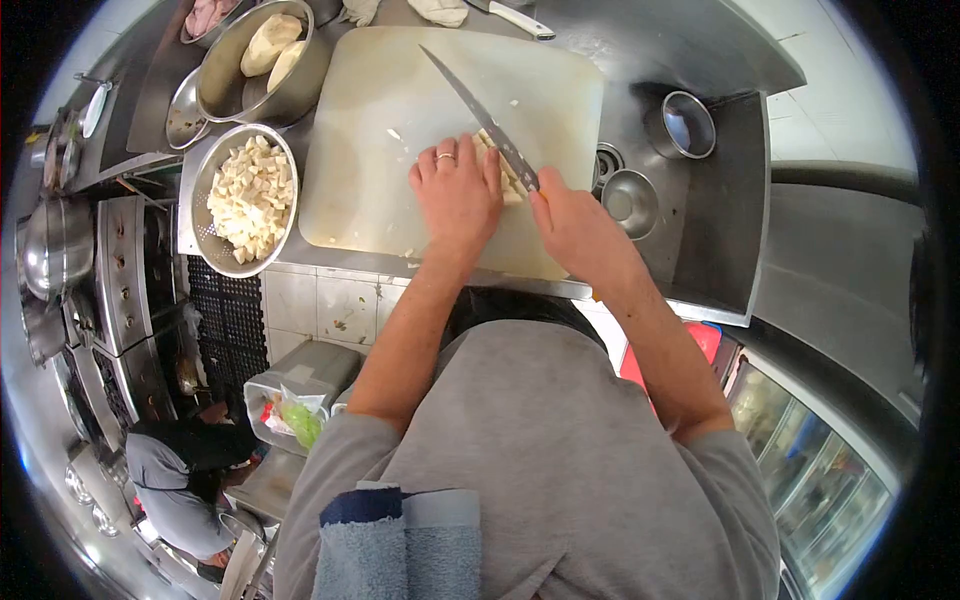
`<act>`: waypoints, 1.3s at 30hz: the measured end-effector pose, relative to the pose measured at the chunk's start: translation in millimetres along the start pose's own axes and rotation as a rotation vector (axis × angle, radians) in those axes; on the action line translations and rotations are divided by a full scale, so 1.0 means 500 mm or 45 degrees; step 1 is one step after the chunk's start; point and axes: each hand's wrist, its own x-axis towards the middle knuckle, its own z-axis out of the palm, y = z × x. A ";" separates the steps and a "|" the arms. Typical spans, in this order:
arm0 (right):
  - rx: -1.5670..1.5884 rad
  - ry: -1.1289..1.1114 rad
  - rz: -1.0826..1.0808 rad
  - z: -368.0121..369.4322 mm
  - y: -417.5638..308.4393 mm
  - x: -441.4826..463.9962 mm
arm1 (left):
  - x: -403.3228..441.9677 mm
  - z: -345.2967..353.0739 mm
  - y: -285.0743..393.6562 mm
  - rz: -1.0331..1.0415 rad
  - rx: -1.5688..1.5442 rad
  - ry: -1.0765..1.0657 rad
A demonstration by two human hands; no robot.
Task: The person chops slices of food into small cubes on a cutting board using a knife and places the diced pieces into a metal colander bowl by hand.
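My right hand (pixel 585 228) is wrapped round the handle of a large kitchen knife (pixel 480 112), whose blade slants up and left over the white cutting board (pixel 365 95). Beneath and beside the blade lie pale vegetable sticks (pixel 511 187). My left hand (pixel 458 200), with a ring on one finger, presses on them from the left with its fingers bent, close to the blade. Part of the sticks is hidden by the blade and fingers. A few small pale scraps lie scattered on the board.
Left of the board stands a colander (pixel 205 225) full of pale cubes. Behind it, a steel pot (pixel 222 85) holds large peeled pieces. Small steel bowls (pixel 630 203) sit in the sink at right. Another knife (pixel 515 18) lies beyond the board. A person (pixel 175 485) bends at lower left.
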 end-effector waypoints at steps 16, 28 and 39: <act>-0.197 0.010 -0.101 0.058 0.006 -0.044 | -0.006 0.015 -0.025 -0.007 -0.020 0.078; -0.086 0.020 -0.114 0.074 0.007 -0.023 | -0.005 0.017 -0.033 0.070 -0.034 0.084; 0.020 -0.002 0.018 0.039 -0.008 0.031 | -0.007 0.001 -0.033 0.003 -0.083 0.004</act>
